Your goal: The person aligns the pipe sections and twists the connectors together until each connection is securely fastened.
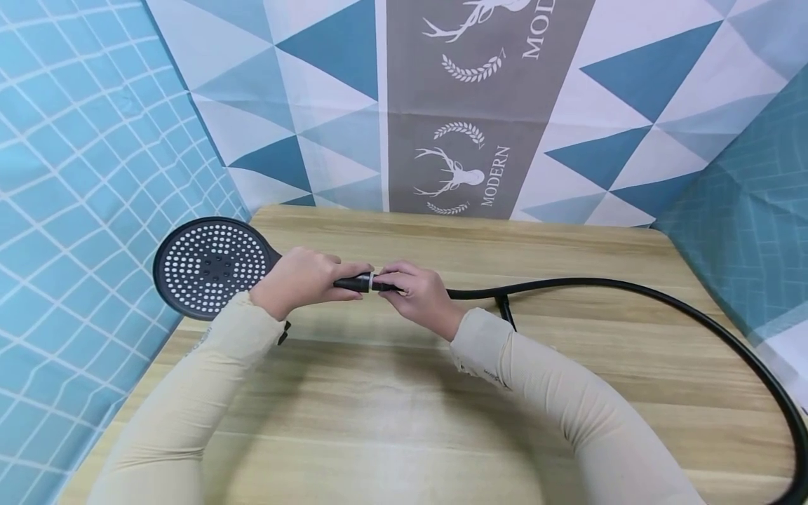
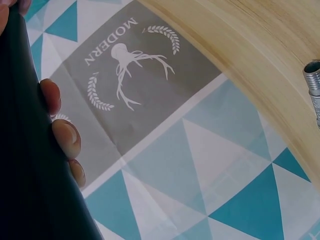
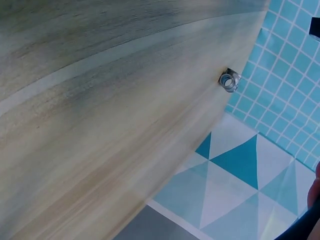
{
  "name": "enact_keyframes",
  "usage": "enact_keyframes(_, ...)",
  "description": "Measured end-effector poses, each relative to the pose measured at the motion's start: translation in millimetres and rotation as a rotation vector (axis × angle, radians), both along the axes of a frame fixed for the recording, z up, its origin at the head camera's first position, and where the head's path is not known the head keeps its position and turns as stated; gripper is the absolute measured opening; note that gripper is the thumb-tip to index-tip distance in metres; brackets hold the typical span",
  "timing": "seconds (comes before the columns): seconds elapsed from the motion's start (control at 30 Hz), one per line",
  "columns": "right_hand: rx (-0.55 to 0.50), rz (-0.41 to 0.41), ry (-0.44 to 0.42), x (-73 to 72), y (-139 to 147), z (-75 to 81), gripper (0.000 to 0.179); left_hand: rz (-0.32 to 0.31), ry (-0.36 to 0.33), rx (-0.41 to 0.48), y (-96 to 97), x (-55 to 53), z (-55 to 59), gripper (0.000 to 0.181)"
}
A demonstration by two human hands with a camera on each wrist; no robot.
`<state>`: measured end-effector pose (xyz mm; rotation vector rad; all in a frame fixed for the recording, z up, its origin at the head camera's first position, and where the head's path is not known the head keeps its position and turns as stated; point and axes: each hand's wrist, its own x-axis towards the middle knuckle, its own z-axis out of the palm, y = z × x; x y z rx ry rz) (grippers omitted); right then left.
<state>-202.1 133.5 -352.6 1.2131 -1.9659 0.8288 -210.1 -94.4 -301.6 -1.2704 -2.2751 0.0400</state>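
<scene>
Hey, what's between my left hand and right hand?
The head view shows the end of the black shower handle, a silver ring and the tip of the black hose fitting between your left hand and right hand.

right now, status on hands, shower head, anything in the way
Left hand grips shower head. Right hand pinches hose at handle end, connection unclear. Nothing seen blocking.

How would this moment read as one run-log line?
left hand: grips round black shower head | right hand: pinches long black hose | silver threaded fitting: on pale wood-grain table
</scene>
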Motion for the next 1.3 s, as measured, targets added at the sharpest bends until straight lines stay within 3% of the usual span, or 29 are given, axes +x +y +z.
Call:
enact_keyframes(0.33, 0.005, -0.028, -0.008, 4.1, -2.1, 3.8, 0.020, -0.029, 0.031, 0.015, -1.3, -0.6, -1.1, 0.042)
enact_keyframes(0.7, 0.023, -0.036, -0.072, 5.5, -2.7, 3.8, 0.024, -0.024, 0.057, 0.005, -1.9, 1.0, -2.2, 0.042)
enact_keyframes(0.97, 0.056, -0.074, 0.012, 4.2, -1.7, -1.8, 0.031, -0.023, 0.062, -0.001, -2.1, 2.3, -1.9, 0.044)
enact_keyframes(1.17, 0.026, -0.046, 0.082, 1.7, -2.3, -4.1, 0.026, -0.024, 0.066, 0.006, -2.1, 3.0, -1.5, 0.044)
enact_keyframes(1.3, 0.033, -0.026, 0.079, 1.8, -2.9, -2.0, 0.026, -0.024, 0.057, 0.006, -2.4, 2.9, -1.0, 0.043)
